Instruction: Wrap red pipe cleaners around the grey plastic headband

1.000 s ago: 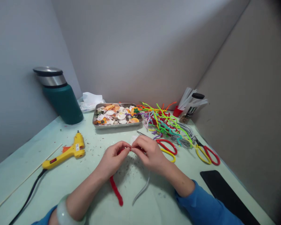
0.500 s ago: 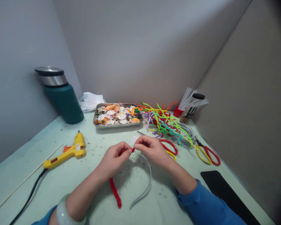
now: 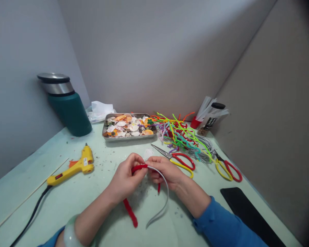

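Note:
A thin grey headband (image 3: pixel 167 195) curves from between my hands down to the right, its bare tip near the table. Red fuzzy pipe cleaner is wound around part of it, and this red-covered stretch (image 3: pixel 139 167) sits in the closed fingers of my left hand (image 3: pixel 125 176). Below that hand the red end (image 3: pixel 130 213) hangs out. My right hand (image 3: pixel 166 173) is closed at the edge of the winding, beside the bare grey part. A short red pipe cleaner tail (image 3: pixel 159 188) pokes out under its fingers, which partly hide the rest.
Scissors (image 3: pixel 179 160) lie just beyond my right hand, a second pair (image 3: pixel 228 168) farther right. Behind are a metal tray (image 3: pixel 130 139) of shells and a pipe cleaner heap (image 3: pixel 180 133). A yellow glue gun (image 3: pixel 77 167), wooden stick (image 3: pixel 28 197) and teal bottle (image 3: pixel 70 113) stand left.
My right hand has moved slightly down and turned, with its fingers now curled under the band. The red tail shows below it, and more of the winding and the scissors is visible.

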A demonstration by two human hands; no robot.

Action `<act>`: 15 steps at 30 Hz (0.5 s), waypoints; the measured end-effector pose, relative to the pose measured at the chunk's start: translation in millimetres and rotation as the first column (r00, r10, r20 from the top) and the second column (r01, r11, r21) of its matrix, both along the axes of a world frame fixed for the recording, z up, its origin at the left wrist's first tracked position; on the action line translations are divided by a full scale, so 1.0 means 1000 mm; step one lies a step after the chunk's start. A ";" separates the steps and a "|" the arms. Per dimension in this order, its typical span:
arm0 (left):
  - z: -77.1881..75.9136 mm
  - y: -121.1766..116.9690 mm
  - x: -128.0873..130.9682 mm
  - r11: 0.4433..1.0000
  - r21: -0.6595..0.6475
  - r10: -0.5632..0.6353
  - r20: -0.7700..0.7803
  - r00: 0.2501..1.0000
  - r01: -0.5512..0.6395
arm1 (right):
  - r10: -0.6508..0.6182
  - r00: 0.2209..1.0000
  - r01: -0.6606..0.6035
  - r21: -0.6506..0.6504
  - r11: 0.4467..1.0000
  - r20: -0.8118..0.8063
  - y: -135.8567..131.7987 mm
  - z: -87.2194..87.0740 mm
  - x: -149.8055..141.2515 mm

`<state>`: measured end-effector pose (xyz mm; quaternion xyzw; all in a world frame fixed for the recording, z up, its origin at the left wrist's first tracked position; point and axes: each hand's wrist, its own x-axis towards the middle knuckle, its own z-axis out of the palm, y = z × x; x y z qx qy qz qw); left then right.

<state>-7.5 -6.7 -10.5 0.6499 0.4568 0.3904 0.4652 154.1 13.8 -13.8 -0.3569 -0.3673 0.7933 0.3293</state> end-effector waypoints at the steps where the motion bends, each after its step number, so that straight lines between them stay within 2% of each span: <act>1: 0.000 0.000 0.000 1.000 0.015 0.000 0.007 1.000 -0.001 | 0.014 0.999 -0.015 -0.024 1.000 -0.038 0.000 -0.001 0.000; 4: 0.000 0.000 0.000 0.999 0.052 -0.004 0.021 1.000 0.003 | 0.033 0.994 -0.038 -0.048 0.998 -0.107 0.001 -0.007 -0.001; 8: -0.001 0.000 0.000 0.998 0.062 -0.009 0.011 1.000 0.008 | 0.023 0.993 -0.028 -0.050 0.998 -0.114 0.002 -0.012 -0.002; 15: -0.001 0.000 -0.002 0.995 0.095 0.031 -0.029 0.999 -0.028 | -0.031 0.995 0.026 -0.057 0.998 -0.093 0.000 -0.003 -0.004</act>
